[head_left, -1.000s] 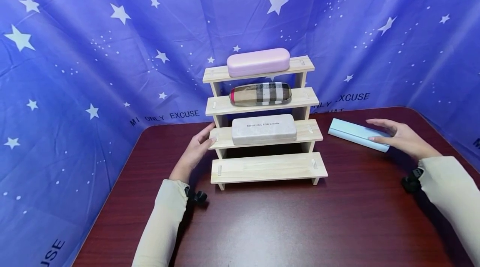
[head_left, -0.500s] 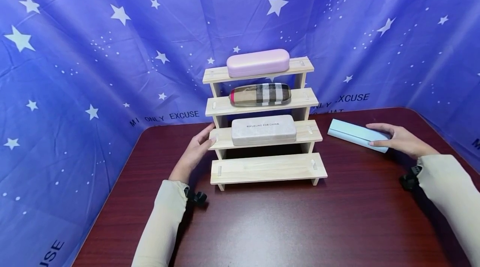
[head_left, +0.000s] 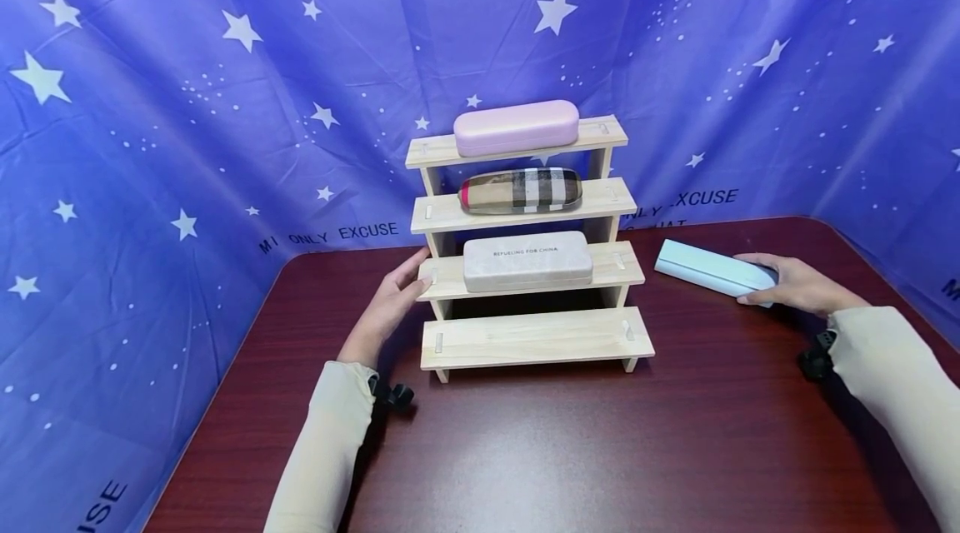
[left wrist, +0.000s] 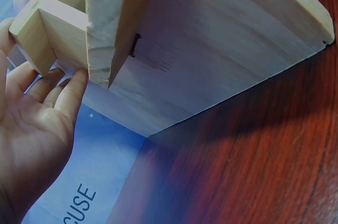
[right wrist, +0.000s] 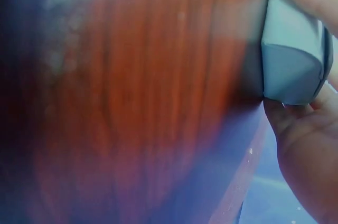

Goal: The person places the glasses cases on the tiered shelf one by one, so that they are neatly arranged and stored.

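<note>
A stepped wooden display rack [head_left: 536, 337] stands on the table. My left hand [head_left: 386, 308] holds it by the left end of its second-lowest step, thumb on top; in the left wrist view the fingers [left wrist: 74, 94] reach against the wood underneath. To the right of the rack, a light blue glasses case [head_left: 705, 266] lies at a slant. My right hand [head_left: 806, 287] grips its right end between thumb and fingers. The right wrist view shows the end of this case [right wrist: 293, 71], with the thumb along one side and fingers on the other.
On the rack's upper steps sit a lilac glasses case [head_left: 517, 127], a plaid case [head_left: 521, 190] and a pale grey case [head_left: 527, 260] with lettering. The lowest step is bare wood. A blue star-printed curtain [head_left: 337, 58] hangs around the dark red table [head_left: 525, 450].
My right thumb and fingers have come down and closed around the light blue case's right end. My left hand stays in place at the rack.
</note>
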### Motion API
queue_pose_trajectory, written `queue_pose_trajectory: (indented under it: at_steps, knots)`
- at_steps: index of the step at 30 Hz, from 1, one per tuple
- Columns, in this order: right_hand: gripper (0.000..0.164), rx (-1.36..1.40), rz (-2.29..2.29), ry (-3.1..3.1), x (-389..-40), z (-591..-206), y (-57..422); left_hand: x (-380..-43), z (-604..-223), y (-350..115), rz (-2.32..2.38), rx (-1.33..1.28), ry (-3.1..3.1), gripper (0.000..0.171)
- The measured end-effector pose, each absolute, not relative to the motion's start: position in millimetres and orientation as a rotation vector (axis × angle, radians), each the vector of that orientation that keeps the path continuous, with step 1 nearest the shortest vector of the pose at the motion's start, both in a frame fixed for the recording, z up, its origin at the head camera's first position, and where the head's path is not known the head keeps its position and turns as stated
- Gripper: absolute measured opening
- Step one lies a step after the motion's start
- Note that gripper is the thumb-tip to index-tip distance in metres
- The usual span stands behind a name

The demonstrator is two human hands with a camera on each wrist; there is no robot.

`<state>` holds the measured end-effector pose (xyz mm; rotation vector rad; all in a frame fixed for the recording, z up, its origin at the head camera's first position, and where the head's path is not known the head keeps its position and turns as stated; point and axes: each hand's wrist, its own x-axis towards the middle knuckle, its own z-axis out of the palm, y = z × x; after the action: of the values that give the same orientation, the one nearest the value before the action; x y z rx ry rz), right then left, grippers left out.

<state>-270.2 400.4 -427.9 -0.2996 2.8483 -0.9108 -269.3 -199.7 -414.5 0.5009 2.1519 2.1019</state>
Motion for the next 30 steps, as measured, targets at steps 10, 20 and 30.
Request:
queue_pose_trajectory:
  at_steps: [10,20,30]
  knots:
    - [0.072,-0.255,-0.942,2.871,-268.7,-428.1,396.0,-270.7,-415.3,-201.2,2.086,0.495,2.158,0.057]
    - [0.064,-0.268,-1.062,2.884,-258.7,-416.9,392.7,-269.2,-415.1,-199.1,2.055,0.469,2.194,0.056]
    - [0.062,-0.254,-1.000,2.994,-246.8,-378.5,398.3,-268.7,-413.5,-199.3,2.075,0.492,2.173,0.056]
